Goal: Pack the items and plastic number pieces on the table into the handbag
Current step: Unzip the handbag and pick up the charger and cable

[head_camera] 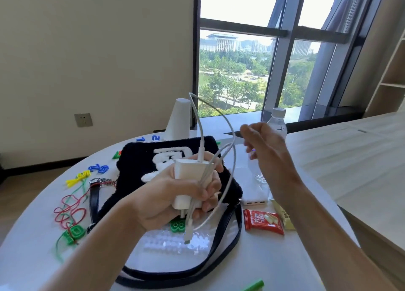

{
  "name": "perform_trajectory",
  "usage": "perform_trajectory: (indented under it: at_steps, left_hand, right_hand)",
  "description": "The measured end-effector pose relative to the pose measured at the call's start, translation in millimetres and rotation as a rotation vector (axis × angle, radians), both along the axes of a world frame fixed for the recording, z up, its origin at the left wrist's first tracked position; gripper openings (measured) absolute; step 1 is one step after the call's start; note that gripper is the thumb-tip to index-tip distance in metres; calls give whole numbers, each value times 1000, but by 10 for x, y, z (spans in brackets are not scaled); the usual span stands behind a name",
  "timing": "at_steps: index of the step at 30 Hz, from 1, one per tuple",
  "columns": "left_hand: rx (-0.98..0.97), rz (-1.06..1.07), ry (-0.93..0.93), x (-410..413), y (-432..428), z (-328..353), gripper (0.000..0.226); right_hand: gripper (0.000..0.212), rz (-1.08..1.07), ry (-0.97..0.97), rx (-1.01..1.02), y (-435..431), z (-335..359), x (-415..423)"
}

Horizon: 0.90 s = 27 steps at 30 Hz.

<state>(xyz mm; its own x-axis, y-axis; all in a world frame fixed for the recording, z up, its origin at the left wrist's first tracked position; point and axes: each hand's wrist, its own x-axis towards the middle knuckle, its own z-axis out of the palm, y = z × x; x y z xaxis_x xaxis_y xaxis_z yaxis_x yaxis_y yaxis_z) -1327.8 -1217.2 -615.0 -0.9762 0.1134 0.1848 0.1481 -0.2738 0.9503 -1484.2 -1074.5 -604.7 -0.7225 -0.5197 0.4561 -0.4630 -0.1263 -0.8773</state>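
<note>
Black and fuzzy, the handbag lies in the middle of the round white table. Its long strap loops toward the near edge. The near left part of the table is bare, and there is a bare strip on the right, between the snacks and the rim.

The left hand is over the bag. Its fingers wrap tightly round one white charger and a folded bunch of the white cable. The rest of the cable rises in a big loop.

The right hand is up in the air with the fingers bent. It is blurry. The loop runs just beside its fingertips, and I cannot tell if it holds the cable.

Left of the bag lie two blue number pieces, a yellow one and a green ten among red and green strings. Two more blue pieces sit at the far edge. A green eight is under the left hand.

On the right are one white power bank, one red snack packet, one pale yellow packet and one water bottle. One white cup stands upside down behind the bag.
</note>
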Motion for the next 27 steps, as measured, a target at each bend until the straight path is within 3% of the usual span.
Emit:
perform_trajectory:
  at_steps: [3, 6, 10, 12, 15, 22, 24, 27]
  left_hand:
    - [55, -80, 62, 36, -36, 20, 41]
    - [121, -100, 87, 51, -63, 16, 40]
    - [188, -45, 66, 41, -118, -15, 37]
    - [142, 48, 7, 29, -138, -52, 33]
    - [96, 112, -115, 16, -145, -94, 47]
    - [-246, 59, -205, -9, -43, -126, 74]
    - [-359, 51, -205, -35, 1, -101, 65]
    - [-473, 189, -228, -57, 3, -72, 32]
  right_hand:
    - [67, 319, -207, 218, -75, -291, -90]
    - [38, 608, -304, 261, -114, -512, -40]
    - [41, 743, -683, -90, -215, -452, 42]
    - [38, 682, -886, -323, -293, -344, 120]
    - [36, 486, -1052, -511, -343, -186, 237]
    - [34, 258, -1030, -563, -434, -67, 369]
    - [32, 154, -869, -411, -448, -77, 394]
    - [29, 48, -586, -141, -410, -117, 371]
